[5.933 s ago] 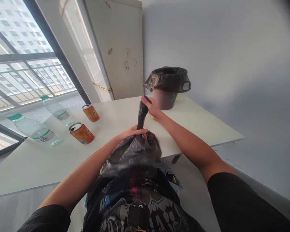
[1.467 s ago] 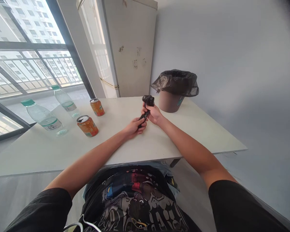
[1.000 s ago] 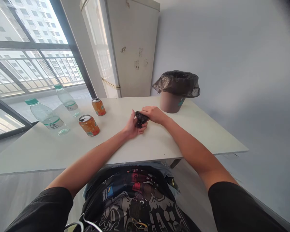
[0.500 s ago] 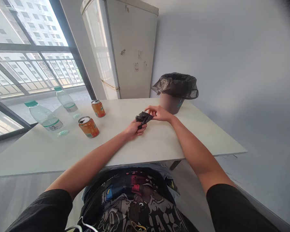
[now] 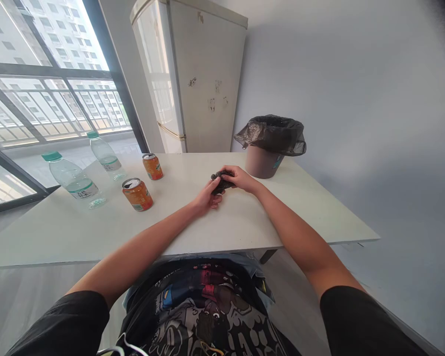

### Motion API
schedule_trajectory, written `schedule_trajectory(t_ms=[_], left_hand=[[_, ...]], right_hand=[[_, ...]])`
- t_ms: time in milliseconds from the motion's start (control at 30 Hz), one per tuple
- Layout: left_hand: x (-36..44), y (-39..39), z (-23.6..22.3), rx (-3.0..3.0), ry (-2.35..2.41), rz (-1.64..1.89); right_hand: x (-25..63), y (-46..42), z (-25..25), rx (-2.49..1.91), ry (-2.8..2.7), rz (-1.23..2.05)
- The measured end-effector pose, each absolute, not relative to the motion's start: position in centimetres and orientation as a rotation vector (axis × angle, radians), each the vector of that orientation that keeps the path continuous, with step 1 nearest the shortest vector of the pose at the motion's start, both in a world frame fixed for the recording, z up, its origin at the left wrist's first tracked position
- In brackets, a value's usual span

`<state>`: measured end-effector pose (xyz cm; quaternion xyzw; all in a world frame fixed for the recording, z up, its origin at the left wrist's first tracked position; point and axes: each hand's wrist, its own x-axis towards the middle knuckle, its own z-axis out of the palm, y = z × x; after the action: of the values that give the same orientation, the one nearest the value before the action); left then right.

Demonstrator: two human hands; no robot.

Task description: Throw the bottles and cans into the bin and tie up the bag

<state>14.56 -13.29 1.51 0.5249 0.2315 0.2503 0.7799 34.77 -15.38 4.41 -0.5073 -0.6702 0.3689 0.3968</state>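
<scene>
A crumpled black plastic bag (image 5: 221,185) is bunched between my two hands above the middle of the table. My left hand (image 5: 206,197) is closed on its lower left side, thumb on top. From the upper right, my right hand (image 5: 241,178) presses its fingers onto the bag. Parts of the bag are hidden under the fingers. Just beyond my right hand stands a brownish bin (image 5: 261,162), lined with a black bag (image 5: 274,134) folded over its rim.
On the left of the white table (image 5: 193,237) stand two orange cans (image 5: 138,195) and two clear plastic bottles (image 5: 77,183) with green caps. A white fridge (image 5: 207,74) is behind the table, beside a wall (image 5: 337,99). Windows (image 5: 52,99) are at the left.
My right hand has moved left, closer to my left hand, and now covers more of the black bag. The bag looks more bunched up. The view has shifted slightly.
</scene>
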Motion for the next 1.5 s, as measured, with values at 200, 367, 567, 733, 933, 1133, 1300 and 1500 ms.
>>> schedule_trajectory(t_ms=[200, 367, 567, 733, 933, 1133, 1300, 1500], left_hand=[[14.8, -13.5, 0.8, 1.392, 0.771, 0.937], [14.5, -12.9, 0.5, 1.551, 0.835, 1.254], [14.4, -12.2, 0.6, 1.804, 0.970, 1.400], [14.7, -11.6, 0.9, 1.822, 1.108, 1.364], [14.2, -11.3, 1.0, 1.817, 1.109, 1.167], [13.8, -11.3, 0.6, 1.812, 1.092, 0.980], [14.3, -11.8, 0.2, 1.855, 1.022, 0.825], [14.1, -12.1, 0.4, 1.890, 1.003, 0.729]], right_hand=[[31.5, -15.5, 4.4, -1.273, -1.674, 0.593], [27.5, -15.9, 3.4, -1.190, -1.627, 0.293], [27.2, -15.3, 1.9, -1.309, -1.459, 0.377], [28.1, -14.3, 1.9, -1.344, -1.453, 0.269], [30.5, -13.7, 3.0, -1.497, -1.496, 0.332], [39.0, -15.4, 5.3, -1.863, -1.600, 0.580], [43.2, -17.0, 5.8, -2.106, -1.771, 0.808], [45.1, -16.7, 5.3, -2.428, -1.838, 0.686]])
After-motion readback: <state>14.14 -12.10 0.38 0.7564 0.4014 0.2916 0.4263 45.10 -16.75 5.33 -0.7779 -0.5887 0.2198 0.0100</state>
